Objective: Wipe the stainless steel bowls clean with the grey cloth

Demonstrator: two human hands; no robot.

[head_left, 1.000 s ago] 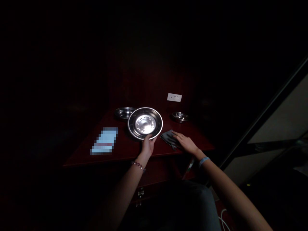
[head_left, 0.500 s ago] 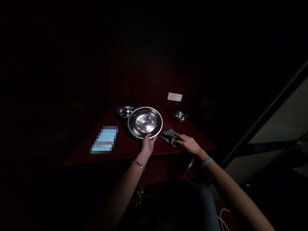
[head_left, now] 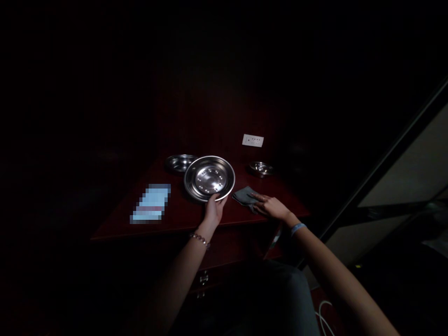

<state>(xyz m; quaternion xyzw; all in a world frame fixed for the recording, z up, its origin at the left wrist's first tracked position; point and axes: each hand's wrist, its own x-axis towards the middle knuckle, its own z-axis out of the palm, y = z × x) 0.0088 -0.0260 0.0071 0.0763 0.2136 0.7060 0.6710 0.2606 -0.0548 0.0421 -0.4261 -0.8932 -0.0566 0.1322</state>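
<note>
Steel bowl (head_left: pixel 210 179) stands tilted toward the viewer above the dark red surface (head_left: pixel 182 220), near its front edge; whether its underside touches the wood cannot be told. Left hand (head_left: pixel 213 213) is clamped on the near rim, thumb over the inside, the other fingers mostly hidden beneath. Right hand (head_left: pixel 274 207) lies over a grey cloth (head_left: pixel 245 196) just beside the bowl, its fingers on the near-right part; whether they pinch it or only rest there is not clear.

Also on the surface: a second bowl (head_left: pixel 179 163) behind and left, partly covered in view by the held one, and a small bowl (head_left: pixel 260 169) at the right rear. A pale pixelated patch (head_left: pixel 151 203) (content unreadable) is at the left.

Progress, by judgement: bowl secured, cloth within reach, the two not yet in contact. Whether the cloth has served any bowl cannot be told; the other two bowls are untouched by either hand.
</note>
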